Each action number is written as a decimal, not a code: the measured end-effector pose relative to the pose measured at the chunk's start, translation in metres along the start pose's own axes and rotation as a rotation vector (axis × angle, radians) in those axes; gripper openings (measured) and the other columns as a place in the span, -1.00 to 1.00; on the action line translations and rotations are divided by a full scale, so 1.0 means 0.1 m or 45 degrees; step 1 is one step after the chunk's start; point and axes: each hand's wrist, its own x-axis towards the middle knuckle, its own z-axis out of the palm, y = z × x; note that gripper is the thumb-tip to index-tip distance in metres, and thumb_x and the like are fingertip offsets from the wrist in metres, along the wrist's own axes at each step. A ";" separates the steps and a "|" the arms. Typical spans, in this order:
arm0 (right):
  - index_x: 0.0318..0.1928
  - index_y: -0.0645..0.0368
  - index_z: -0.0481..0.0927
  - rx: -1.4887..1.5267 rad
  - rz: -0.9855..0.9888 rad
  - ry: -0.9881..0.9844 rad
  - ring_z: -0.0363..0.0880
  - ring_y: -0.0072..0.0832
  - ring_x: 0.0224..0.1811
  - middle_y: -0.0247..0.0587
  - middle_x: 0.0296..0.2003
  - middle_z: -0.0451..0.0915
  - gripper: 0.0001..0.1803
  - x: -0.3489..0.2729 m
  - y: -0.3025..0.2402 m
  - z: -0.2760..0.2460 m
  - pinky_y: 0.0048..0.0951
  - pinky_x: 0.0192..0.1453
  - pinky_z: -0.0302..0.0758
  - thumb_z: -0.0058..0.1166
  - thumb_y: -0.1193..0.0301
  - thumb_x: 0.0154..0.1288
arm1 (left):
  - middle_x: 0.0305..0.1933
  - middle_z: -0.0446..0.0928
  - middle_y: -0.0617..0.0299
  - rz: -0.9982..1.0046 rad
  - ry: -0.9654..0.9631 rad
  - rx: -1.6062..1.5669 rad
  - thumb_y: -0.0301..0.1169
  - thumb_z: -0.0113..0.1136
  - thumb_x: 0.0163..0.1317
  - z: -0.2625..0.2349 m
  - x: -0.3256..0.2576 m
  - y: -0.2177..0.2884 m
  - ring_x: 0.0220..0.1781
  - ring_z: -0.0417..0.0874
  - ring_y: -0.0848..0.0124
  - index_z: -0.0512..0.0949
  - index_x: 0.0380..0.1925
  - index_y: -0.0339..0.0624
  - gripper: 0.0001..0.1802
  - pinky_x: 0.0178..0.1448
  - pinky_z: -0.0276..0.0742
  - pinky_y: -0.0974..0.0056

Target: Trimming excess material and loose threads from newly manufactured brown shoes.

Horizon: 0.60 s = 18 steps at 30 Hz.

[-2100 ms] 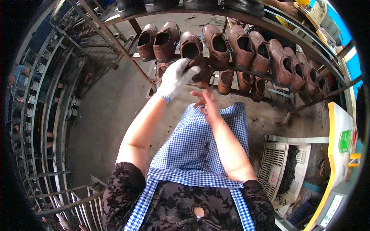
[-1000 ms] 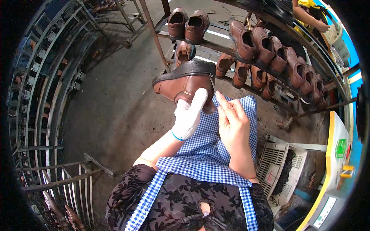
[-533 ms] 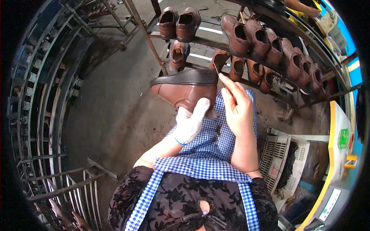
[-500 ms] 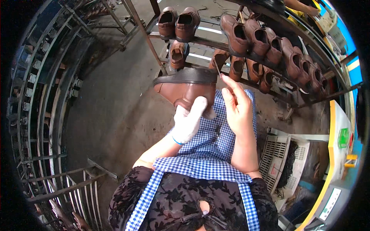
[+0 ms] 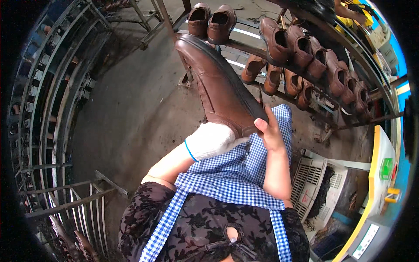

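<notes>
A brown leather shoe (image 5: 222,89) with a thick black sole is held tilted before me, toe up and to the far left, sole edge to the right. My left hand (image 5: 211,139), in a white glove with a blue cuff edge, grips the shoe at its opening and heel; the glove's fingertips are partly hidden. At the heel end is my bare right hand (image 5: 271,129), its thumb by the heel and its other fingers partly hidden behind. A thin, dark, pointed tool (image 5: 261,94) sticks up from the right fingers beside the sole; its exact kind is not clear.
Rows of brown shoes (image 5: 301,46) stand on a metal rack (image 5: 244,47) ahead and right. Racks (image 5: 56,87) curve along the left side. A white plastic crate (image 5: 307,183) and a yellow-edged machine (image 5: 371,187) are at right. Another person's hand (image 5: 358,17) shows at far right.
The shoe has turned from sole-up and level to tilted, its toe swung up and away. My left hand has rotated with it, and my right hand has come down to the heel.
</notes>
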 end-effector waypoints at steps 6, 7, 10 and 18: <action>0.30 0.28 0.16 0.748 0.016 -0.001 0.30 -0.19 0.28 -0.09 0.24 0.31 -0.16 -0.14 0.70 -0.19 -0.17 0.34 0.28 -0.03 -0.08 0.21 | -0.27 0.60 0.03 0.706 0.382 -0.714 -0.16 0.21 0.18 -0.17 -0.30 -0.21 -0.23 0.64 0.20 0.57 -0.13 -0.23 -0.61 -0.14 0.53 0.24; 0.32 0.26 0.13 1.205 -0.019 -0.303 0.31 -0.19 0.27 -0.08 0.28 0.26 -0.16 -0.16 0.87 -0.35 -0.19 0.36 0.24 -0.04 -0.08 0.22 | -0.22 0.59 0.06 0.690 0.332 -0.919 -0.24 0.24 0.17 -0.21 -0.32 -0.24 -0.16 0.64 0.25 0.57 -0.13 -0.22 -0.66 -0.10 0.52 0.27; 0.32 0.16 0.16 2.055 0.212 -0.657 0.25 -0.23 0.31 -0.17 0.29 0.25 -0.15 -0.04 1.20 -0.58 -0.22 0.42 0.14 0.08 -0.05 0.15 | -0.03 0.48 0.17 0.438 0.890 -1.660 -0.48 0.31 0.10 0.00 -0.31 -0.18 -0.05 0.53 0.42 0.47 0.01 -0.34 -0.55 -0.05 0.51 0.39; 0.30 0.07 0.27 5.040 2.753 -1.049 0.21 -0.15 0.34 -0.19 0.30 0.25 -0.28 -0.22 0.33 -0.09 -0.10 0.41 0.13 -0.01 0.05 0.15 | 0.18 0.33 0.03 0.554 0.920 -1.263 -0.30 0.37 0.05 0.22 0.00 -0.13 0.21 0.40 0.25 0.37 0.16 -0.28 -0.33 0.24 0.35 0.21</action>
